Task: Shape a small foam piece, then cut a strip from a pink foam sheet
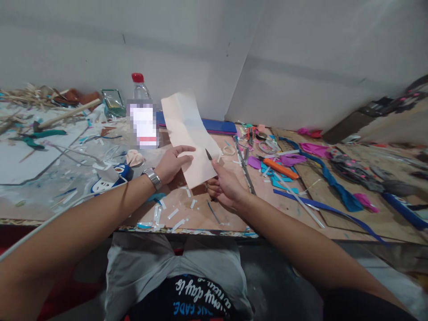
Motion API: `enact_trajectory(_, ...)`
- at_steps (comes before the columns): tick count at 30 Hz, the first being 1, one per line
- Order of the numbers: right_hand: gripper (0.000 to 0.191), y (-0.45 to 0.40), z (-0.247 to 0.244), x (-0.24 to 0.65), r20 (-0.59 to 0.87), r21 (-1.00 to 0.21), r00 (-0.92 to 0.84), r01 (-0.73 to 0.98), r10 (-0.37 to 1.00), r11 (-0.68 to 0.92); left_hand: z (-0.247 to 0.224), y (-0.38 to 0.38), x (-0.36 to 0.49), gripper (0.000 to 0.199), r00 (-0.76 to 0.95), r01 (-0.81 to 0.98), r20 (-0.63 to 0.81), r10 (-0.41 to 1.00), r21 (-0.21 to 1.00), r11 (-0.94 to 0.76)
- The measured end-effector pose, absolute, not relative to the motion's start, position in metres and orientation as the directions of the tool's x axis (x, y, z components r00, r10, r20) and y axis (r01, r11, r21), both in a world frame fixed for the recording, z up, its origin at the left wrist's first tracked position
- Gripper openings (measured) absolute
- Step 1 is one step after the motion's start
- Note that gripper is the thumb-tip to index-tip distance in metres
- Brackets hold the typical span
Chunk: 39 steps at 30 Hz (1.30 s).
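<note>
A long pale sheet of paper (pixel 190 129), bent near its far end, is tilted up above the workbench. My left hand (pixel 172 165), with a metal watch on the wrist, grips its left edge; the thumb and forefinger lie on the face and the other fingers are hidden behind. On the paper's right side, my right hand (pixel 224 183) is closed around a tool with a dark pointed blade (pixel 208 154). The blade's tip points away from me over the paper. Its handle is mostly covered by my fingers, so I cannot tell the exact kind.
Paper scraps (pixel 174 213) litter the bench before me. On the left are a blue-and-white power strip (pixel 112 178), green-handled pliers (pixel 33 140) and a red-capped bottle (pixel 142 91). An orange utility knife (pixel 281 168), blue ribbon (pixel 327 178) and coloured pieces lie right. A wall stands behind.
</note>
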State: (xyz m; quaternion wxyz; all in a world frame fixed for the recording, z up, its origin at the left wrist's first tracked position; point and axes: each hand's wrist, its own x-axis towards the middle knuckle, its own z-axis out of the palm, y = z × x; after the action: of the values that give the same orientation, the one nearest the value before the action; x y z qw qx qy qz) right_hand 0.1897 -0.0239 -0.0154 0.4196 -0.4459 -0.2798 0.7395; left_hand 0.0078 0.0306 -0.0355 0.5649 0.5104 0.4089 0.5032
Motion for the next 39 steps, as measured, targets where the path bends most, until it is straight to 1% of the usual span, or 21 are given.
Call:
enact_trajectory(7,0.038,-0.024,-0.0145,0.1896,-0.431,-0.79,-0.248,-0.361,0.868,-0.495,-0.0343,0.0296,0.0082,0.045,0.154,-0.156,0.055,0.987,0.987,-0.031)
enact_trajectory(14,0.037,-0.0258,-0.01,0.1875,-0.446,-0.794,-0.23,-0.344,0.865,-0.501,-0.035,0.0301,0.0087,0.043,0.161,-0.154,0.014,0.987,0.988,0.011)
enact_trajectory(19,0.034,-0.0273,-0.0072,0.1863,-0.448,-0.791,-0.219,-0.354,0.867,-0.499,-0.0368,0.0309,0.0079,0.04,0.166,-0.14,0.025,0.986,0.99,-0.001)
enact_trajectory(22,0.036,-0.0273,-0.0074,0.1865,-0.456,-0.787,-0.218,-0.354,0.863,-0.505,-0.0372,0.0311,0.0076,0.04,0.169,-0.137,0.021,0.985,0.991,0.002)
enact_trajectory(27,0.034,-0.0267,-0.0085,0.1864,-0.44,-0.796,-0.239,-0.342,0.866,-0.499,-0.0368,0.0313,0.0078,0.039,0.173,-0.159,0.011,0.985,0.987,0.017)
enact_trajectory(34,0.036,-0.0276,-0.0093,0.1862,-0.424,-0.812,-0.213,-0.341,0.88,-0.473,-0.04,0.0335,0.0069,0.04,0.181,-0.166,0.026,0.983,0.986,0.005)
enact_trajectory(39,0.033,-0.0287,-0.0082,0.1853,-0.421,-0.817,-0.191,-0.344,0.887,-0.462,-0.04,0.0335,0.0072,0.037,0.179,-0.174,0.025,0.983,0.985,0.007)
